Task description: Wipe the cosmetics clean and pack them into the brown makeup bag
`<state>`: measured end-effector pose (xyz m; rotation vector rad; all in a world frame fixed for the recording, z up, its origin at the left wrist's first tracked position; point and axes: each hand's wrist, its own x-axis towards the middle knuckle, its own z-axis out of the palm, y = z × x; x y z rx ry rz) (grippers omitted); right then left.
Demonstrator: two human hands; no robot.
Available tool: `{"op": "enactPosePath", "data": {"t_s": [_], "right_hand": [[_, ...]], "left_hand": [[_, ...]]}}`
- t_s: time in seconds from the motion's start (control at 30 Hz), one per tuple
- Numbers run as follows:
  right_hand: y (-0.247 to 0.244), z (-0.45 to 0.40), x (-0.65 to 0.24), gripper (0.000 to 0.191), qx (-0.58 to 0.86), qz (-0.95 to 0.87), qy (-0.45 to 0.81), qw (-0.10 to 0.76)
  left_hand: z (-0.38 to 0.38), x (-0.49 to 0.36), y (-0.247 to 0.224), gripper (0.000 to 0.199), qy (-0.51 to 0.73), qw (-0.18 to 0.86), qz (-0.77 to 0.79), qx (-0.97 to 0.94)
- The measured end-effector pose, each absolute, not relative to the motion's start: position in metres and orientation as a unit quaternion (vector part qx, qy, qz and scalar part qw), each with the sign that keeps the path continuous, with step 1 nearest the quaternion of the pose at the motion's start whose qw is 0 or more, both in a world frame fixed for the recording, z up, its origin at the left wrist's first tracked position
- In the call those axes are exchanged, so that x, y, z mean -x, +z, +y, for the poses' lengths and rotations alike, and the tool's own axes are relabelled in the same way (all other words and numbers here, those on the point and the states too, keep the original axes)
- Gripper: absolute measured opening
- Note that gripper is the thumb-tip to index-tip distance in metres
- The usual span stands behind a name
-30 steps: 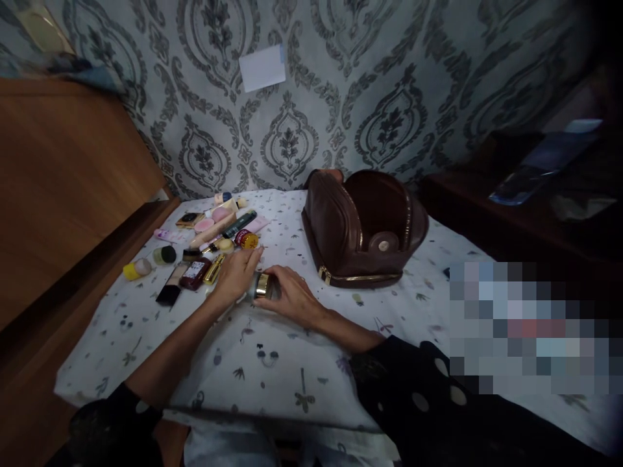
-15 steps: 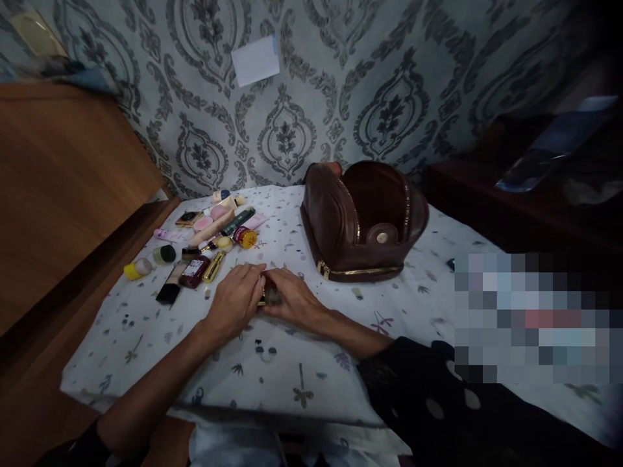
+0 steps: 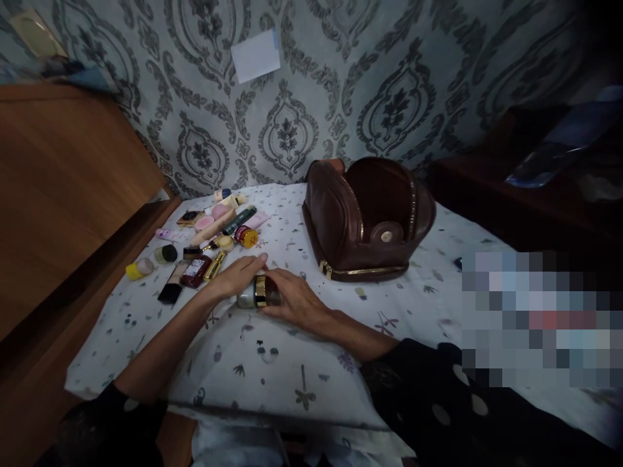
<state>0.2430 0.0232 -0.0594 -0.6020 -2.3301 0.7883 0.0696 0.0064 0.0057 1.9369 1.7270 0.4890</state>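
A small clear jar with a gold band lies on its side on the patterned tablecloth. My right hand is wrapped round its dark right end, so that end is partly hidden. My left hand is stretched out just behind and above the jar, fingers extended towards my right fingertips. Whether its underside touches the glass I cannot tell. Left of my hands lie a gold tube, a dark red bottle and a black-capped bottle.
Several cosmetics, among them a red jar with a yellow lid and a green tube, lie at the back left. An unzipped brown leather bag stands at the back right. A wooden panel borders the left side. One patch at right is blurred out.
My left hand has shifted up and left off the jar, uncovering its clear left end and gold band. My right hand has stayed on the jar. The view has shifted slightly.
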Motion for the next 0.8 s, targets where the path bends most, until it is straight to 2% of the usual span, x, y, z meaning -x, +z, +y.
{"op": "enactPosePath", "data": {"t_s": [0.3,0.43,0.57,0.73,0.8], "right_hand": [[-0.051,0.018,-0.246,0.051,0.22,-0.881,0.298,0.294],[-0.053,0.018,-0.245,0.05,0.225,-0.88,0.294,0.297],[-0.055,0.019,-0.244,0.045,0.224,-0.876,0.297,0.306],[-0.056,0.021,-0.242,0.042,0.232,-0.861,0.321,0.319],[-0.055,0.021,-0.242,0.043,0.233,-0.857,0.331,0.319]], "left_hand": [[0.028,-0.069,0.008,0.053,0.304,0.098,0.682,-0.658],[0.023,-0.078,0.013,0.043,0.281,0.03,0.664,-0.692],[-0.004,-0.082,0.012,0.028,0.213,0.051,0.632,-0.743],[-0.05,-0.075,0.005,0.028,0.236,0.059,0.607,-0.756],[-0.067,-0.069,0.002,0.04,0.228,0.072,0.58,-0.778]]}}
